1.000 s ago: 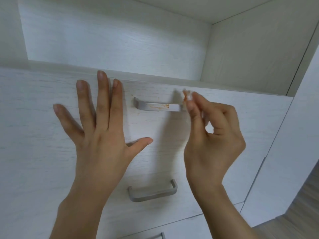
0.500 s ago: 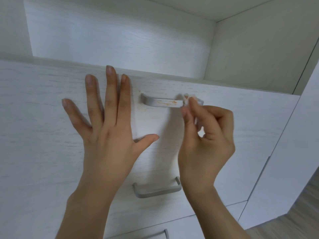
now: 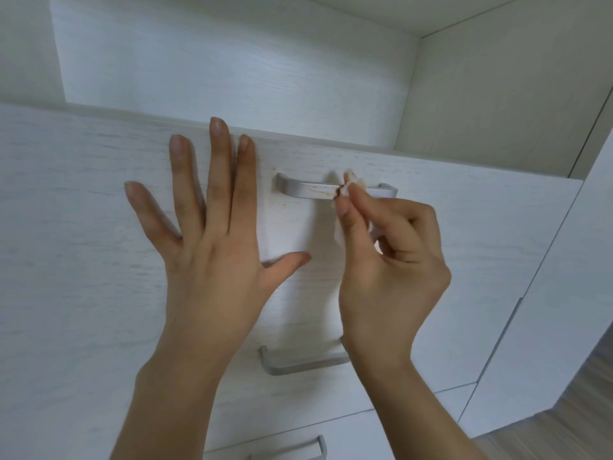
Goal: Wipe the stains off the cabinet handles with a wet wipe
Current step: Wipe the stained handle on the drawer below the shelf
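Head view only. Left hand point(image 3: 212, 247) flat on top drawer front point(image 3: 83, 260), fingers straight and spread, gripping nothing; likely bracing the drawer so it stays put under rubbing. Right hand point(image 3: 391, 260) pinching small wet wipe point(image 3: 353, 185) between thumb and fingertips point(image 3: 343, 210), remaining fingers curled in. Wipe bunched to a tip, touching top handle point(image 3: 308, 190) right of centre, at the edge of orange-brown stain point(image 3: 323, 193). Tip grip probably chosen to press on a narrow bar. Stain streaks remaining along handle's middle, left of wipe; faint specks on drawer face by handle's left post. Task looks early.

Around: second handle point(image 3: 298, 363) below, right end hidden behind right wrist; third handle point(image 3: 308, 451) at bottom edge, stains there impossible to judge. Open shelf recess point(image 3: 232, 61) above, wood floor point(image 3: 564, 426) lower right. Nothing blocking leftward stroke; left hand just beside handle's left end, not touching.
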The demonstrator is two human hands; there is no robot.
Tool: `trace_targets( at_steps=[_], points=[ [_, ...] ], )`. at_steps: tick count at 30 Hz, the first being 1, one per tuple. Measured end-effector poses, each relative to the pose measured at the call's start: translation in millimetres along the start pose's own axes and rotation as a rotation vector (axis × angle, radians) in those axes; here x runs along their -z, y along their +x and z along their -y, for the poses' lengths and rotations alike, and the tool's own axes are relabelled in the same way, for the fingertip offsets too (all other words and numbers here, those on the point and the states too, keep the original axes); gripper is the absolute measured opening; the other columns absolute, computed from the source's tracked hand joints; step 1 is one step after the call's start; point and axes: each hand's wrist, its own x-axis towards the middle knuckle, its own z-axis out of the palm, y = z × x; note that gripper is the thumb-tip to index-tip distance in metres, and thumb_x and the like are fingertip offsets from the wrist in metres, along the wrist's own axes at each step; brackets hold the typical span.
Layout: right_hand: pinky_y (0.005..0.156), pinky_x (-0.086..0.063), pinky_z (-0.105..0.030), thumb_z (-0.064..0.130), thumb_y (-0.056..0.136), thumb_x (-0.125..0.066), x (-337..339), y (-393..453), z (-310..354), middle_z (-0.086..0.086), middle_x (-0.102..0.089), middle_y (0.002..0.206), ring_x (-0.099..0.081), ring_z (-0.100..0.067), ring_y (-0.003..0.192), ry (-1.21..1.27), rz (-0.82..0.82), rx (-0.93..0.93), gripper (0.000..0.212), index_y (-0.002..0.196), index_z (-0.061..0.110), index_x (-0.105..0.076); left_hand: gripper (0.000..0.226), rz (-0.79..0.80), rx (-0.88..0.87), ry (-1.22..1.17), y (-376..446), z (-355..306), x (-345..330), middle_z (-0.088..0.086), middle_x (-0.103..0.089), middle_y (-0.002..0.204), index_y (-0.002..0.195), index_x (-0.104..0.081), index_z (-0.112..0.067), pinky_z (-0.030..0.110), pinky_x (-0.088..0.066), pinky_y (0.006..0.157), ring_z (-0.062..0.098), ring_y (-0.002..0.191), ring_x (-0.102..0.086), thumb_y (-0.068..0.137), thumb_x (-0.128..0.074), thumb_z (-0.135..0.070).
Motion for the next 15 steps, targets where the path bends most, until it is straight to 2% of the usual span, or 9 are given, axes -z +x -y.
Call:
trace_targets(
  at_steps=[5, 10, 15],
  points=[
    [0.069, -0.041, -0.008, 0.011, 0.081, -0.072, 4, 1, -2, 0.008, -0.053, 0.08, -0.05, 0.001, 0.067, -0.019, -0.102, -0.031, 0.02, 0.097, 0.024, -0.069, 0.116, 0.001, 0.001, -0.016, -1, 0, 2, 0.017, -0.014, 0.155, 0.149, -0.016, -0.007, 0.067, 0.002, 0.102, 0.04, 0.139, -0.004, 0.061, -0.066, -0.065],
    [0.067, -0.038, -0.004, 0.006, 0.082, -0.07, -5, -4, -1, 0.002, -0.053, 0.082, -0.048, 0.002, 0.067, -0.136, 0.002, 0.145, 0.021, 0.102, 0.011, -0.071, 0.117, 0.001, 0.003, -0.027, 0, 0, 2, 0.017, -0.014, 0.156, 0.149, -0.017, -0.007, 0.066, 0.004, 0.103, 0.039, 0.14, -0.002, 0.061, -0.068, -0.064],
    [0.067, -0.039, -0.004, 0.005, 0.082, -0.07, -7, -3, -2, 0.002, -0.054, 0.082, -0.049, 0.002, 0.068, -0.127, -0.023, 0.163, 0.018, 0.1, 0.008, -0.072, 0.119, 0.0, 0.002, -0.009, -1, 1, 1, 0.017, -0.014, 0.156, 0.149, -0.017, -0.007, 0.068, 0.002, 0.103, 0.039, 0.14, -0.003, 0.06, -0.071, -0.065]
  ],
)
